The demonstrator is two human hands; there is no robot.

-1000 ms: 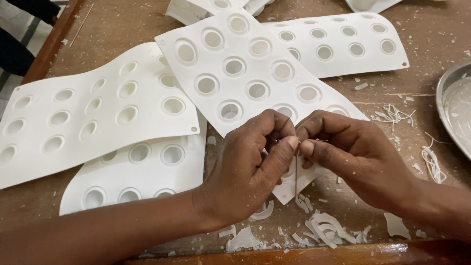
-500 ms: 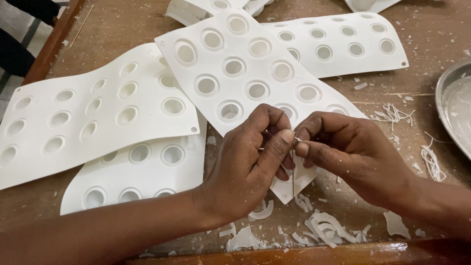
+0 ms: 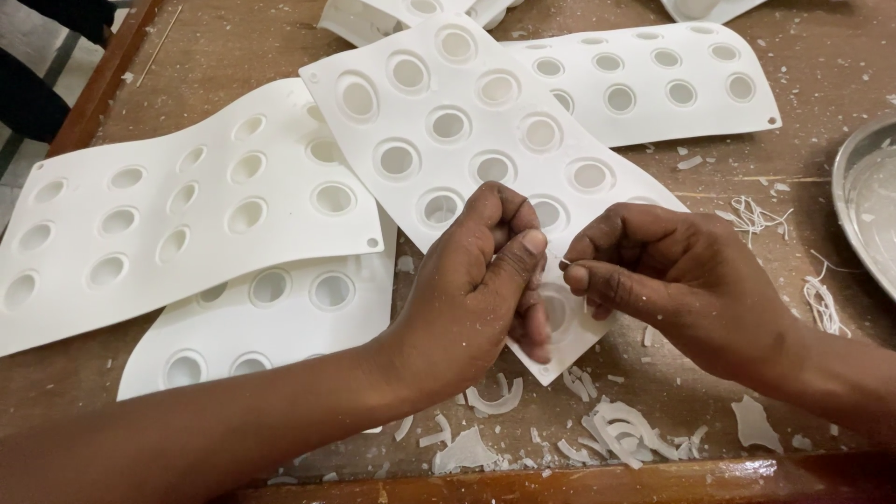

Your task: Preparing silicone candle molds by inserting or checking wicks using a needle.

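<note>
The left hand and the right hand both pinch the near corner of a white mold sheet full of round cups — fingers tight on its edge. The sheet lies slanted on the wooden table, over other white sheets. White scraps lie nearby.
</note>
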